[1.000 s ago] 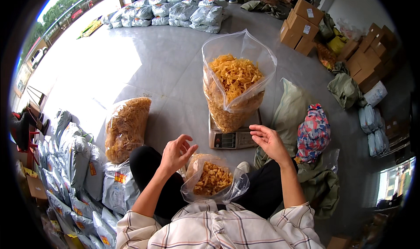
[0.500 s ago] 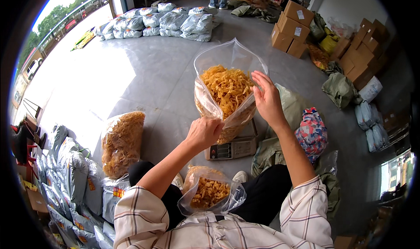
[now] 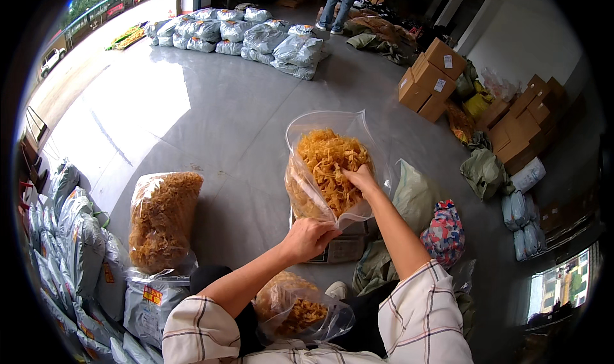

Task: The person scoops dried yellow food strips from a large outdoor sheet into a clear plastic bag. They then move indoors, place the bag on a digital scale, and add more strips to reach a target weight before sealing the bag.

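A clear plastic zip bag [image 3: 300, 172] full of dried golden-yellow strips [image 3: 332, 150] stands open-mouthed in front of me, over a scale [image 3: 339, 250] that it partly hides. My left hand [image 3: 311, 238] is closed on the bag's near rim. Inside the mouth, my right hand [image 3: 361, 180] has its fingers bunched together in the strips at the right side; their tips are partly buried. Between my legs sits a smaller open clear bag [image 3: 332, 319] of brownish dried pieces [image 3: 304, 314]. To the left stands a large filled clear bag [image 3: 165, 223] of similar dried strips.
Grey parcels [image 3: 83, 255] are heaped at the near left, and more grey parcels [image 3: 256, 38] are stacked at the back. Cardboard boxes [image 3: 432, 76] stand at the far right. A patterned cloth bundle [image 3: 444, 233] and pale sacks [image 3: 412, 201] lie right of the scale. Another person [image 3: 337, 6] stands at the back.
My right hand has moved from the bag's right rim down into the strips. The bag mouth has come lower and nearer, while my left hand still grips the near rim. The whole view has shifted.
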The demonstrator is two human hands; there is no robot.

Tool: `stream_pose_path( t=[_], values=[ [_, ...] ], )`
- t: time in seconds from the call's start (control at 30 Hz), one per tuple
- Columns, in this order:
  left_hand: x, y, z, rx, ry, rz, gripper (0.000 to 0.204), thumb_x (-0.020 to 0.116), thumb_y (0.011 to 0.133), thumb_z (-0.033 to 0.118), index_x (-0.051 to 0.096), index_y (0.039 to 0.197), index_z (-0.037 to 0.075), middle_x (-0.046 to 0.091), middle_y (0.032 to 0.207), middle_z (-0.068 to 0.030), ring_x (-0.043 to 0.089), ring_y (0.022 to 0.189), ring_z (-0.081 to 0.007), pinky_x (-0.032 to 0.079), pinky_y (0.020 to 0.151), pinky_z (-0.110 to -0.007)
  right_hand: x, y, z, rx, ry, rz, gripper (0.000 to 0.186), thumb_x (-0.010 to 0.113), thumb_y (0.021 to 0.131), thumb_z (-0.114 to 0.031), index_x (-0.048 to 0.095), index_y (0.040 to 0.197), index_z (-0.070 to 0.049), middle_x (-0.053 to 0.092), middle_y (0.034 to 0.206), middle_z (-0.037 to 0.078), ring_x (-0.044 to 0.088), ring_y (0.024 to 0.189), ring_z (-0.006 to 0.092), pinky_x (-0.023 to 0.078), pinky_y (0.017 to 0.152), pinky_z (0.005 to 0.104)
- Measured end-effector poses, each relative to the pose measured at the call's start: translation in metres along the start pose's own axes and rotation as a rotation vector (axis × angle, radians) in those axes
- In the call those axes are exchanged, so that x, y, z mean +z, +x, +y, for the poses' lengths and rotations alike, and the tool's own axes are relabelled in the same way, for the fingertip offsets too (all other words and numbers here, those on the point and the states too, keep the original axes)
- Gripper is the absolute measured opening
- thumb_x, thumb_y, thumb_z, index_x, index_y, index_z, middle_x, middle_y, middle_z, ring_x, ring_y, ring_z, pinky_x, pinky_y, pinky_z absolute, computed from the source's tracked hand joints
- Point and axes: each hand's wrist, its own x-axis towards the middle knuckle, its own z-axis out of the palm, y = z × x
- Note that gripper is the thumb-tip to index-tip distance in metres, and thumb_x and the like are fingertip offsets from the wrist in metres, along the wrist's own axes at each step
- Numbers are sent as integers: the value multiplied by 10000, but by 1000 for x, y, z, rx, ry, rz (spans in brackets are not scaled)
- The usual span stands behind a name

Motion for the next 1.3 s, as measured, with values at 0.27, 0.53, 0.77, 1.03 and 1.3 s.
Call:
stream_pose_path(
  t=[0.27, 0.53, 0.77, 1.03, 1.3],
  values=[
    [-4, -2, 5, 10, -56, 51, 108, 611, 826, 78, 593, 741, 13, 564, 643, -157, 550, 592, -350, 428, 509, -401, 32, -44, -87, -412, 47, 180, 777, 757, 703, -437, 493, 1219, 80, 539, 1199, 232, 531, 1120, 256, 428, 934, 349],
    [-7, -8, 5, -11, 51, -21, 145, 607, 847, 132, 588, 744, 32, 570, 640, -139, 569, 612, -333, 445, 515, -402, -22, -53, -82, -85, 102, -109, 719, 459, 884, -556, 392, 1367, -27, 390, 1414, 146, 346, 1308, 267, 284, 1048, 409],
    [11, -6, 2, 25, 80, -93, 107, 590, 849, 142, 602, 793, 52, 591, 681, -105, 596, 650, -303, 466, 538, -393, -24, -9, 48, -35, -414, -150, 399, 651, 784, -133, 592, 1141, 34, 659, 1003, 163, 597, 877, 243, 461, 751, 342],
    [15, -7, 5, -44, 118, -187, 70, 586, 840, 131, 609, 833, 66, 606, 733, -92, 601, 680, -299, 476, 576, -393, 13, 10, 93, -304, -757, -63, 649, 711, 704, -208, 475, 1291, -63, 526, 1269, 154, 518, 1116, 290, 447, 891, 338],
    [19, -10, 1, -41, 133, -235, 67, 579, 840, 134, 623, 859, 86, 610, 751, -69, 608, 704, -287, 477, 578, -393, 9, 11, 97, 130, -197, -32, 735, 724, 692, -254, 423, 1343, -91, 454, 1352, 144, 415, 1242, 319, 371, 1007, 349]
  ],
)
